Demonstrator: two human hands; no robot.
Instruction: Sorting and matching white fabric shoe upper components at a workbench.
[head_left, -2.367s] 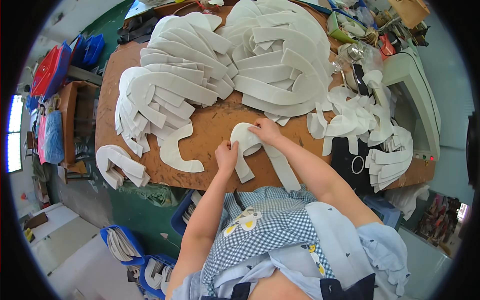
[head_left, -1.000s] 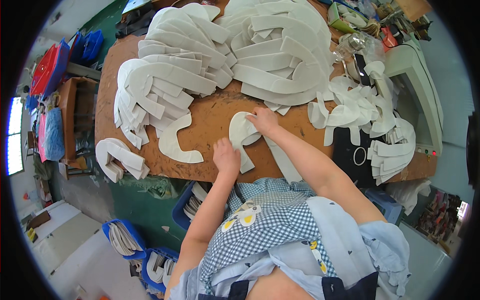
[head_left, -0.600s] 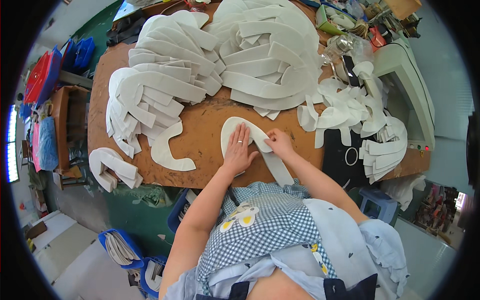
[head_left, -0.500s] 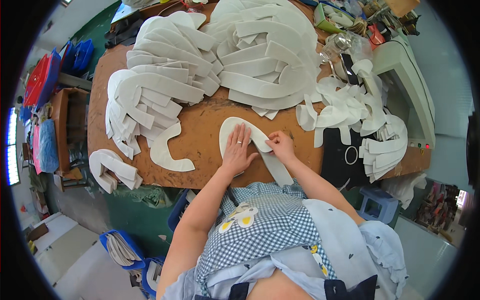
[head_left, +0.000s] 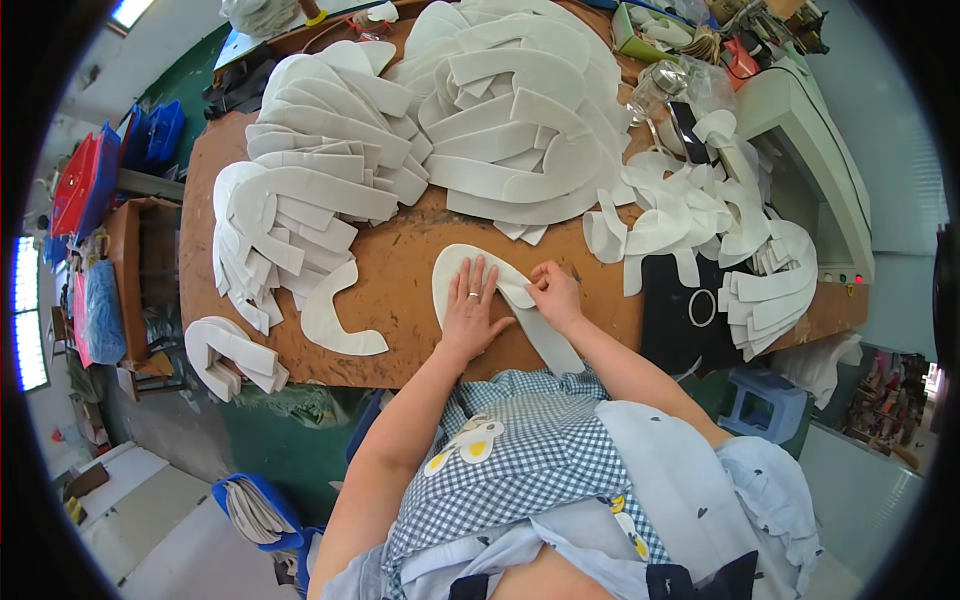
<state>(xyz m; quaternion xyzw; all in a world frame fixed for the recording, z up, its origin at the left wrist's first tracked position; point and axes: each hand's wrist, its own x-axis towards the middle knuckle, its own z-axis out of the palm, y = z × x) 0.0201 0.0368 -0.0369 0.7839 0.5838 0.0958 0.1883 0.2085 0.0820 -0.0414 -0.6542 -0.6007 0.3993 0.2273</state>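
Note:
On the brown table in front of me lies a white U-shaped piece of sheet material [head_left: 445, 275]. My left hand [head_left: 470, 312] rests flat on it, fingers stretched out and a ring on one of them. The right hand [head_left: 553, 298] pinches the edge of a layer at the piece's right arm, thumb and forefinger together. Below that pinch a pale strip [head_left: 548, 342] runs down to the table's front edge, by my checked apron. How the strip and the upper layer are joined is hard to make out.
Large heaps of overlapping white curved pieces [head_left: 310, 120] cover the far side. A single curved piece [head_left: 325, 318] and a small stack [head_left: 230, 352] lie to the left. Rightward are thin white pieces [head_left: 680, 210], a black sheet [head_left: 670, 315], another stack [head_left: 785, 290] and a pale machine [head_left: 815, 150].
The whole view has shifted slightly. My left hand remains flat on the white piece, and my right hand keeps pinching its edge with hardly any movement.

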